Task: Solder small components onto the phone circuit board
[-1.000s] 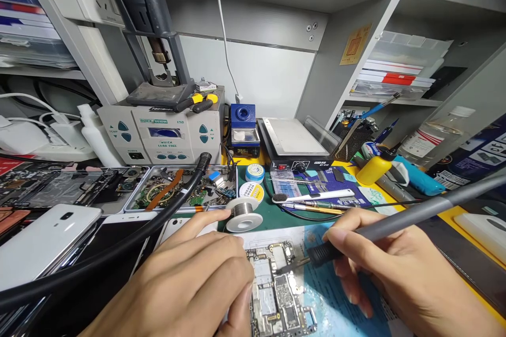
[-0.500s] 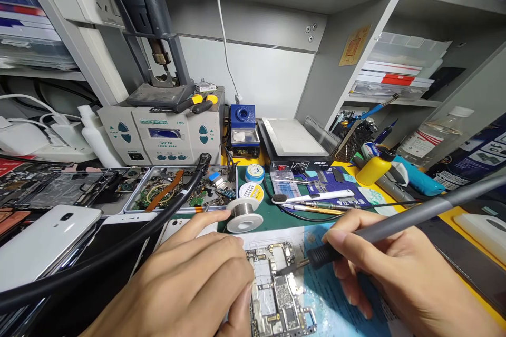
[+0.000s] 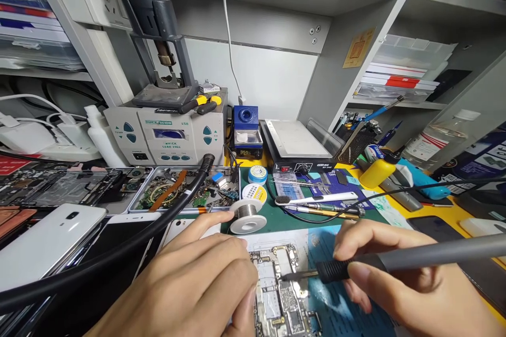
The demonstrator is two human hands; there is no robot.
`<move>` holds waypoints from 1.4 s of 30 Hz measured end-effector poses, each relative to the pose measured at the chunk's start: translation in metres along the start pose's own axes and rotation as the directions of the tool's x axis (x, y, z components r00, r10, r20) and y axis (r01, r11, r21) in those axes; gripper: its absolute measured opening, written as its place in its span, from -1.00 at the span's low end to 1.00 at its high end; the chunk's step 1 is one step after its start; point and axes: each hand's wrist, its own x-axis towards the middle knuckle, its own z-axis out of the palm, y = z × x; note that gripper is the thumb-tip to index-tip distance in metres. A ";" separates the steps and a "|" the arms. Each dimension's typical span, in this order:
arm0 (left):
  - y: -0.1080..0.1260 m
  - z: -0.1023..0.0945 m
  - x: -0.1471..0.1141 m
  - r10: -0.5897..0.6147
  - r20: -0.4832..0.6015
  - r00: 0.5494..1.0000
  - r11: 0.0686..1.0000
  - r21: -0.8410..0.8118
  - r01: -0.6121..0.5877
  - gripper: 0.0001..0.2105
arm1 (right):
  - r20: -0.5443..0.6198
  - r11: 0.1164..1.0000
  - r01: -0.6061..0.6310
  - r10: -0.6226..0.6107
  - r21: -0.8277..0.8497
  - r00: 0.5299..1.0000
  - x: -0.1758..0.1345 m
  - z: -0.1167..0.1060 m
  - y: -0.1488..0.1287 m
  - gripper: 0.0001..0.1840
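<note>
In the head view my right hand (image 3: 415,284) grips a soldering iron (image 3: 331,271) near its black ribbed collar, the grey handle running off to the right. Its tip points left and meets, or hovers just over, the middle of a phone circuit board (image 3: 292,303); contact is hard to tell. My left hand (image 3: 193,279) lies over the board's left edge with most fingers curled and the thumb side hidden. Its index finger reaches out to a spool of solder wire (image 3: 248,211) and seems to touch it. Beneath the board is a white and blue printed sheet (image 3: 336,305).
A thick black hose (image 3: 169,216) crosses the left side over phones and a tray of parts (image 3: 136,205). Behind stand a hot air station (image 3: 169,137) and a flat heating plate (image 3: 300,139). A toothbrush (image 3: 316,198) and a thin black cable (image 3: 379,195) lie beyond the board.
The iron has tilted to a flatter angle, its handle end dropping at the right, and my right-hand grip has turned with it. The whole view has shifted slightly. My left hand keeps its pose.
</note>
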 end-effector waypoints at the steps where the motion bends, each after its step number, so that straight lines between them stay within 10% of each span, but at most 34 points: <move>1: -0.001 0.000 0.000 0.009 0.006 1.000 1.000 0.002 -0.009 -0.80 | -0.008 1.000 0.001 -0.001 -0.007 1.000 0.000 0.001 -0.001 -0.82; 42: -0.007 -0.007 -0.001 0.132 0.103 0.986 0.990 0.030 -0.136 -0.81 | -0.050 0.999 -0.006 0.004 -0.038 0.999 -0.001 0.005 -0.010 -0.86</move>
